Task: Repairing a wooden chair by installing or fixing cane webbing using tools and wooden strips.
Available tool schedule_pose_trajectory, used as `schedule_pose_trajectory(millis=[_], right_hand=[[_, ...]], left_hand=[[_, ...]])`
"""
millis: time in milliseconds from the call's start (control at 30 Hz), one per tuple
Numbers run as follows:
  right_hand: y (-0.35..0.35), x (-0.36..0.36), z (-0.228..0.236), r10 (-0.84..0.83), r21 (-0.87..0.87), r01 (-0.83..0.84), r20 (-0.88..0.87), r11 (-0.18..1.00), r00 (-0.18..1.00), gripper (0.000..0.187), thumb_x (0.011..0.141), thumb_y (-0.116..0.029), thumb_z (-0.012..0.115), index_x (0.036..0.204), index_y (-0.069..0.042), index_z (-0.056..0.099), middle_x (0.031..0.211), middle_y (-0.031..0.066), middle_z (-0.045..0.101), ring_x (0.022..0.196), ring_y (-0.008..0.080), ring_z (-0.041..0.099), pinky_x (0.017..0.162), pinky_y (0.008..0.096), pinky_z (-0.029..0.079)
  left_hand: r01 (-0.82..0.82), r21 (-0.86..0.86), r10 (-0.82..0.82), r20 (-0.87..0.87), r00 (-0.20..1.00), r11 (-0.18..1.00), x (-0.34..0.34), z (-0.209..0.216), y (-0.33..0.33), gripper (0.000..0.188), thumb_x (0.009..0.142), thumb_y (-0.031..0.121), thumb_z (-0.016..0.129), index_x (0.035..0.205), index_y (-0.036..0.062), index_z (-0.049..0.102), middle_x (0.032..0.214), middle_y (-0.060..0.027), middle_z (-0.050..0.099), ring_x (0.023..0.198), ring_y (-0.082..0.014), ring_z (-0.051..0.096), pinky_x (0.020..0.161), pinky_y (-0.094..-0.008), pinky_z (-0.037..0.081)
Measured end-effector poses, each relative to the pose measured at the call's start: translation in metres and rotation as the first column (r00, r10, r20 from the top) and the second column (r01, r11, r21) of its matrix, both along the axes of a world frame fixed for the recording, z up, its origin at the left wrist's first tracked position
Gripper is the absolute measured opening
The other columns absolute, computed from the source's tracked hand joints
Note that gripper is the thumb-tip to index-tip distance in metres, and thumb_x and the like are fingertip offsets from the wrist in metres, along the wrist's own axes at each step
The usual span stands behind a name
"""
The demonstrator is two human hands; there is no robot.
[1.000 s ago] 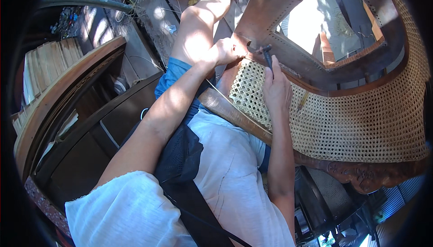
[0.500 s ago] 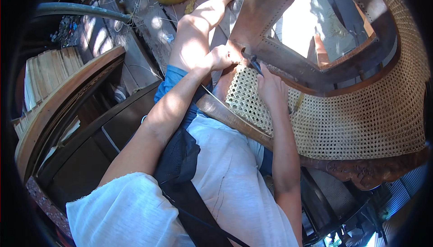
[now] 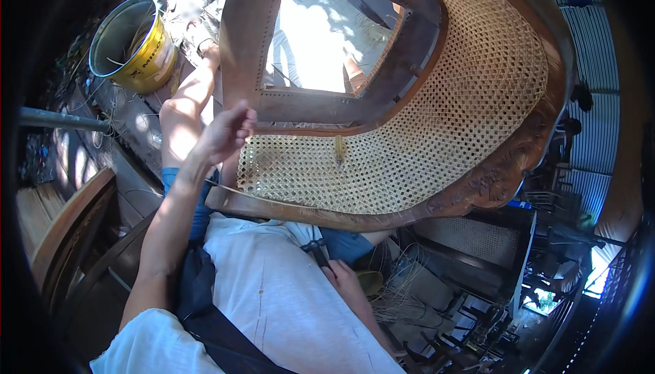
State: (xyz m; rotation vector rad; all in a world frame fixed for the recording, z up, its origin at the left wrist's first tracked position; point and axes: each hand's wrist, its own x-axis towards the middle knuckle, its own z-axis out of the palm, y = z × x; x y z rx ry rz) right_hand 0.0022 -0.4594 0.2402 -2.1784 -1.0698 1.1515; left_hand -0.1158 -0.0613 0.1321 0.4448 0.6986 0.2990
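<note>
A wooden chair frame with woven cane webbing lies across my lap. My left hand is raised over the left end of the webbing, its fingers curled in; whether they pinch anything small does not show. Low at my right side, against my shirt, my right hand is closed round the handle of a hammer. A thin yellowish-handled tool sits on the webbing, away from both hands. Along the near edge of the cane runs a wooden rail.
A yellow bucket stands at the upper left beside my foot. Curved wooden furniture is on the left, near a grey pipe. Loose cane strands and another caned piece lie to the right.
My right hand has drawn the hammer back from the frame to my right side. My left hand has lifted off the frame's corner. The whole view has swung rightward.
</note>
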Motion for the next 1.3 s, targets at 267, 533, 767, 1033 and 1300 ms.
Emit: schedule_pose_trajectory(millis=[267,533,767,1033,1300], right_hand=[[-0.003,-0.014,-0.018,-0.069,-0.082,0.108,0.381,0.991,0.922,0.030,0.091,-0.028,0.067,0.112,-0.008,0.061,0.094,0.0192,0.065,0.085,0.0398,0.066,0.072,0.0492,0.051],[0.004,-0.002,-0.010,0.090,-0.332,0.009,0.283,0.943,0.955,0.028,0.090,-0.029,0.067,0.099,-0.003,0.061,0.085,0.0210,0.068,0.080,0.0405,0.067,0.072,0.0499,0.051],[0.034,0.016,0.022,0.141,-0.271,-0.071,0.247,0.960,0.959,0.027,0.092,-0.029,0.063,0.095,-0.002,0.064,0.089,0.0207,0.068,0.081,0.0405,0.067,0.073,0.0464,0.053],[0.153,0.019,0.008,-0.023,0.227,-0.084,0.429,0.970,0.903,0.018,0.091,-0.017,0.062,0.099,-0.001,0.061,0.100,0.0184,0.066,0.098,0.0354,0.064,0.083,0.0444,0.052],[0.178,0.020,-0.004,0.038,0.151,-0.106,0.396,0.983,0.918,0.012,0.092,-0.013,0.058,0.097,-0.002,0.060,0.093,0.0169,0.063,0.092,0.0357,0.063,0.080,0.0466,0.051]], left_hand=[[0.378,-0.313,-0.232,0.415,0.880,0.871,0.051,0.035,-0.115,0.044,0.107,0.034,0.038,0.101,-0.0013,0.062,0.094,-0.0162,0.071,0.088,-0.0249,0.072,0.079,-0.0352,0.062],[0.437,-0.369,-0.321,0.335,0.886,0.820,0.058,0.041,-0.145,0.045,0.107,0.034,0.035,0.109,-0.0025,0.061,0.110,-0.0226,0.069,0.099,-0.0294,0.071,0.089,-0.0391,0.059],[0.448,-0.379,-0.317,0.359,0.878,0.810,0.057,0.039,-0.148,0.045,0.108,0.033,0.034,0.113,-0.0033,0.060,0.113,-0.0226,0.068,0.104,-0.0295,0.069,0.091,-0.0391,0.058],[0.358,-0.424,-0.163,0.430,0.888,0.832,0.055,0.041,-0.150,0.047,0.107,0.037,0.038,0.118,-0.0039,0.059,0.117,-0.0178,0.062,0.105,-0.0250,0.065,0.094,-0.0372,0.055],[0.273,-0.532,0.077,0.544,0.835,0.801,0.045,0.001,-0.144,0.040,0.106,0.035,0.042,0.117,0.0011,0.059,0.110,-0.0120,0.065,0.100,-0.0196,0.065,0.092,-0.0343,0.055]])
